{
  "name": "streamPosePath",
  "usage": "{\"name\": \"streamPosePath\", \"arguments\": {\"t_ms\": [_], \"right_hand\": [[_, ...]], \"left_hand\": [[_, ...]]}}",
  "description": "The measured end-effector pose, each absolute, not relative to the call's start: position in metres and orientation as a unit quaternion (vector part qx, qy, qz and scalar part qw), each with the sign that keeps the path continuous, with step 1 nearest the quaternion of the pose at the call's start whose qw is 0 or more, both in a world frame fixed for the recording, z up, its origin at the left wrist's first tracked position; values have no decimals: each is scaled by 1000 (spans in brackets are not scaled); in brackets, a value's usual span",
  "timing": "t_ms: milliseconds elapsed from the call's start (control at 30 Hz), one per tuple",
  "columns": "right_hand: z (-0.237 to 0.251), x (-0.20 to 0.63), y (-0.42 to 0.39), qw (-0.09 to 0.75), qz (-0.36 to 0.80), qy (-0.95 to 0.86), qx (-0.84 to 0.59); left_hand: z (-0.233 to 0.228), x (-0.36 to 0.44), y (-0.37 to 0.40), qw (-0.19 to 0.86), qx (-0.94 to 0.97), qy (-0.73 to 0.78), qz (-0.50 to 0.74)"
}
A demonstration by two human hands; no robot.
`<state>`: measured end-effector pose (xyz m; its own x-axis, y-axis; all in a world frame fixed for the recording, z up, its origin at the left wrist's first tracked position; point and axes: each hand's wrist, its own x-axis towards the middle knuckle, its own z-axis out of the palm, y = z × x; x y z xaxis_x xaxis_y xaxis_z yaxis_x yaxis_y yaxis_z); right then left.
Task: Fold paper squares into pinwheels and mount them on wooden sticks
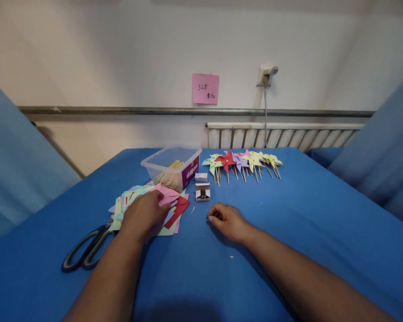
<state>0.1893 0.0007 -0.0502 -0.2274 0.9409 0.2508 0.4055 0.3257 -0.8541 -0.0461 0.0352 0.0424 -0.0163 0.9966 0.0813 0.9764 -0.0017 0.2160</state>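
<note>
My left hand [146, 212] reaches over a pile of coloured paper pieces [130, 200]. Its thumb and fingers close on a pink paper piece [166, 193] at the top, beside a red paper piece [177, 211]. Scissors [87, 248] lie with their handles toward me, the blades hidden by the pile. Curled on the blue cloth is my right hand [230, 221], thumb against fingertips; anything in that pinch is too small to make out. A small open box of metal pins [203, 193] sits just beyond it, with another little box [201, 177] behind.
A clear plastic tub [151, 169] of thin wooden sticks [171, 174] stands behind the paper. Several finished paper pinwheels [242, 162] lie in a row at the back right. Tiny scraps [231, 256] dot the blue tablecloth [305, 232]. Blue curtains [383, 152] hang at both sides.
</note>
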Motion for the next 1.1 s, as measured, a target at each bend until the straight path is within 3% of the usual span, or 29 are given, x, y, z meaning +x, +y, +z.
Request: {"name": "streamPosePath", "arguments": {"t_ms": [533,667,800,933,1100], "right_hand": [[-47,190,0,392,319,-716,-482],[-49,190,1,394,320,-717,-478],[-47,189,0,400,324,-714,-475],[-45,187,-1,422,385,-663,-483],[-38,188,1,520,553,-522,-389]], "left_hand": [[50,-45,33,2,665,742,84],[56,-43,29,-36,652,742,153],[59,-34,19,-45,629,706,322],[54,-14,7,114,552,627,538],[40,14,1,458,468,505,562]]}}
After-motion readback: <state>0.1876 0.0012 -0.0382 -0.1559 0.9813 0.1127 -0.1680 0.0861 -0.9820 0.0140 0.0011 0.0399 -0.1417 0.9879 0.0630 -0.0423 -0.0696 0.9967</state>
